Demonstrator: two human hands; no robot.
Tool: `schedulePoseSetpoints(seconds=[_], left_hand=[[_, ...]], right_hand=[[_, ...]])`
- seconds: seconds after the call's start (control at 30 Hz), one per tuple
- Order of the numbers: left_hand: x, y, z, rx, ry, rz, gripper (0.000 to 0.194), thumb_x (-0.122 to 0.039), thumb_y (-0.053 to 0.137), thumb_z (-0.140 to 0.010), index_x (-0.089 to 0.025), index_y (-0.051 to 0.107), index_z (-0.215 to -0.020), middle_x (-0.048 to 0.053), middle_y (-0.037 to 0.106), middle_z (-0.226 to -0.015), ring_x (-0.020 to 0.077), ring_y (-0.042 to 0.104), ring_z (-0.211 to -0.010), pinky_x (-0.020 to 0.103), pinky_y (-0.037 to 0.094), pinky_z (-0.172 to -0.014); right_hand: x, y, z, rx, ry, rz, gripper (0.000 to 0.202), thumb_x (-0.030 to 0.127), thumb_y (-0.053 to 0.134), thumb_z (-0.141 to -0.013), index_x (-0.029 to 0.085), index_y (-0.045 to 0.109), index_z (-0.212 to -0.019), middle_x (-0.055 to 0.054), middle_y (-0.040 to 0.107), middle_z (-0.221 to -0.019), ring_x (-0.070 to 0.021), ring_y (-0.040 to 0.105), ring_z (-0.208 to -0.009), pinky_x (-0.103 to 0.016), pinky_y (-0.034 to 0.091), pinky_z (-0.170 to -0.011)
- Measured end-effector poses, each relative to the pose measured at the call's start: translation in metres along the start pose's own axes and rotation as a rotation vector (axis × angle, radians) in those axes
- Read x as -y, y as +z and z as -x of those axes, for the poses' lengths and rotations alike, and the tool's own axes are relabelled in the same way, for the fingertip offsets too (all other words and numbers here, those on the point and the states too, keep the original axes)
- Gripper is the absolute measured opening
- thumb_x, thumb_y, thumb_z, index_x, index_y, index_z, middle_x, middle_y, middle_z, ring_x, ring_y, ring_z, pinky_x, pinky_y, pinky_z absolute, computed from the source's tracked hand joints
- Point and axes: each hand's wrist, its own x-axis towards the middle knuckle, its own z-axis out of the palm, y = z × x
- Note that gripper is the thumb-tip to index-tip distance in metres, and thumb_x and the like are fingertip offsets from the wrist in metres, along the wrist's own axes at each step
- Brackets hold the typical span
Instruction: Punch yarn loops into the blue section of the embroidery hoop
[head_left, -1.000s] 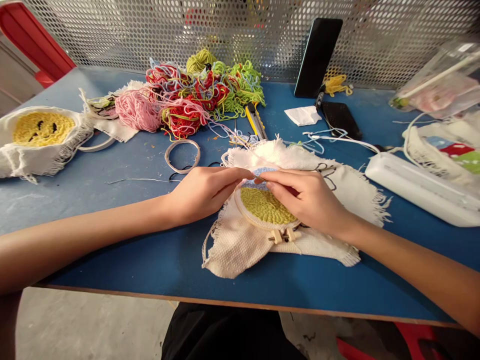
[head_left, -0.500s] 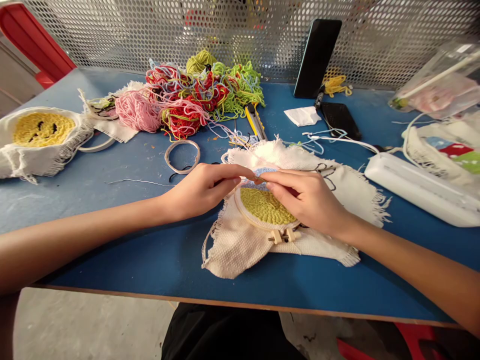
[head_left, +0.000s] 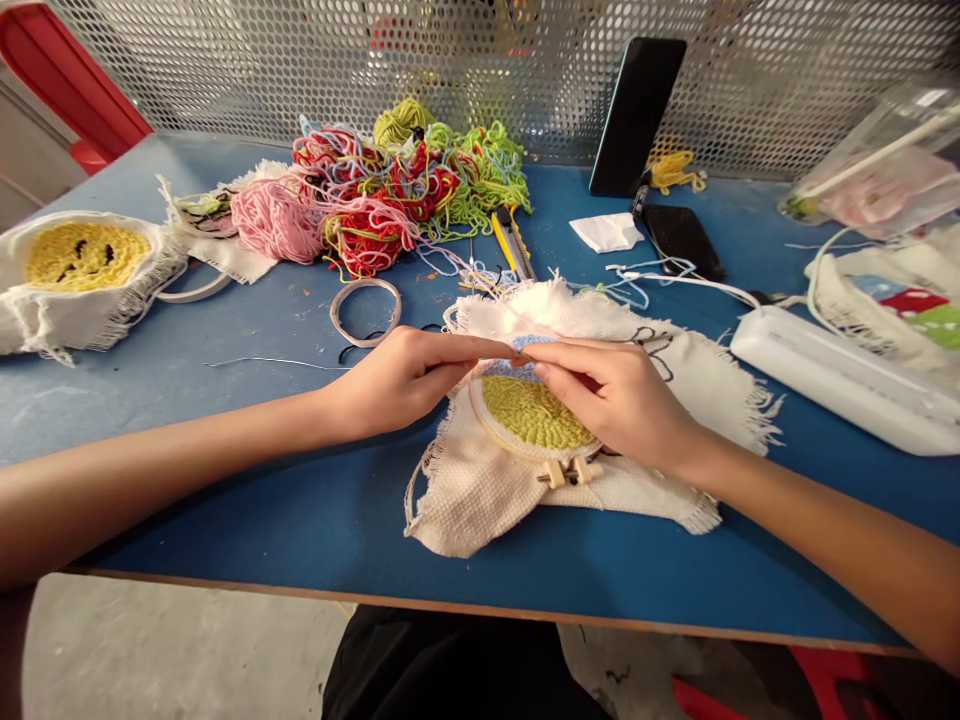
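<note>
My left hand (head_left: 416, 385) is closed, its index finger stretched toward my right fingertips. A thin wire (head_left: 274, 361) sticks out leftward from behind it and appears held in its fingers. Pinched just above the hoop, my right hand (head_left: 615, 390) meets the left fingertip; a small, thin thing between its fingers is too hidden to name. Beneath both hands lies an embroidery hoop (head_left: 517, 447) with its screw clamp toward me. It is clamped on cream fabric (head_left: 480, 500). Inside it, olive-yellow yarn loops (head_left: 532, 410) fill the lower part and light blue yarn (head_left: 525, 372) the upper part.
Tangled yarn (head_left: 420, 190), a utility knife (head_left: 513, 243) and a small ring (head_left: 365, 313) lie beyond my hands. A phone (head_left: 637, 115) leans on the perforated metal panel (head_left: 300, 60). A white power strip (head_left: 847, 380) sits right, a yellow stitched piece (head_left: 88, 256) left.
My left index finger has straightened and shifted slightly right over my right fingertips. The wire's far end has moved a little left. The hoop and fabric have stayed in place.
</note>
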Motion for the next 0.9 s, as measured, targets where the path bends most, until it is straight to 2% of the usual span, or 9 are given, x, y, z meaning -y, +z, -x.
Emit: schedulePoseSetpoints(seconds=[0.17, 0.3, 0.5, 0.67, 0.9], left_hand=[[0.0001, -0.0004, 0.0000, -0.006, -0.007, 0.009, 0.035, -0.014, 0.041, -0.084, -0.018, 0.062, -0.113, 0.002, 0.070, -0.081, 0.0075, 0.057, -0.062, 0.016, 0.043, -0.054], [-0.0014, 0.0000, -0.0010, -0.012, -0.024, 0.019, 0.034, -0.017, 0.040, -0.086, -0.017, 0.062, -0.112, 0.002, 0.069, -0.080, 0.0084, 0.058, -0.065, 0.017, 0.044, -0.057], [-0.0016, 0.0011, -0.0025, -0.035, -0.001, 0.033, 0.031, -0.018, 0.042, -0.087, -0.017, 0.063, -0.109, -0.001, 0.067, -0.073, 0.0046, 0.051, -0.055, 0.014, 0.039, -0.051], [-0.0017, 0.0015, -0.0028, -0.036, 0.011, 0.068, 0.030, -0.017, 0.041, -0.087, -0.017, 0.063, -0.108, 0.000, 0.068, -0.082, 0.0042, 0.054, -0.062, 0.013, 0.041, -0.058], [-0.0011, 0.0043, -0.0033, -0.066, 0.023, 0.073, 0.028, -0.018, 0.042, -0.087, -0.017, 0.063, -0.106, 0.000, 0.068, -0.083, 0.0046, 0.054, -0.063, 0.014, 0.042, -0.060]], right_hand=[[0.0003, -0.0001, 0.0006, -0.003, -0.001, 0.002, 0.027, 0.018, 0.048, -0.085, 0.018, 0.066, -0.105, -0.005, 0.069, -0.100, -0.0161, 0.064, -0.087, -0.027, 0.052, -0.074], [0.0006, 0.0003, -0.0001, -0.004, -0.001, -0.006, 0.028, 0.018, 0.048, -0.084, 0.019, 0.066, -0.105, -0.005, 0.069, -0.095, -0.0152, 0.065, -0.080, -0.027, 0.052, -0.070], [0.0010, 0.0004, -0.0009, -0.003, -0.024, -0.012, 0.027, 0.017, 0.048, -0.085, 0.016, 0.067, -0.103, -0.005, 0.069, -0.096, -0.0147, 0.064, -0.083, -0.026, 0.051, -0.073], [0.0005, -0.0003, -0.0006, 0.000, -0.028, -0.014, 0.026, 0.016, 0.048, -0.085, 0.014, 0.067, -0.103, -0.006, 0.069, -0.097, -0.0135, 0.064, -0.082, -0.024, 0.050, -0.073], [0.0022, -0.0001, -0.0010, 0.006, -0.017, 0.006, 0.025, 0.017, 0.048, -0.085, 0.015, 0.067, -0.100, -0.005, 0.069, -0.095, -0.0133, 0.064, -0.082, -0.023, 0.048, -0.071]])
